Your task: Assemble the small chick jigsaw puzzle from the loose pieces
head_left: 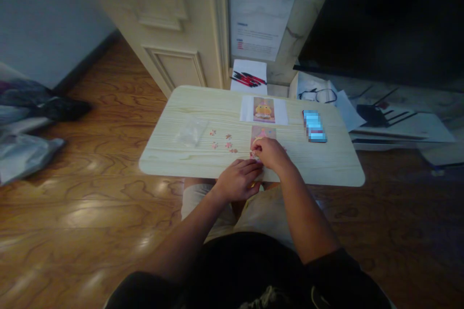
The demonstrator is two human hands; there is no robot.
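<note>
Pressing a small piece onto the half-built puzzle [263, 136] at the tabletop's [203, 164] 6 o'clock edge, right hand [270, 153] pinches closed; left hand [237, 179], curled, touches it, steadying—best kept flat; loose pieces [223, 144] at 9 o'clock

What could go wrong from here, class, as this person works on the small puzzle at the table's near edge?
1. The partly built puzzle lies close to the near edge of the table, under both hands; a nudge from the left hand might push pieces off onto the floor.
2. The loose pieces lie scattered and small in dim light, so one could be overlooked or brushed away by a forearm.
3. The right hand hides the spot being worked on, so a piece may be misfitted.
</note>
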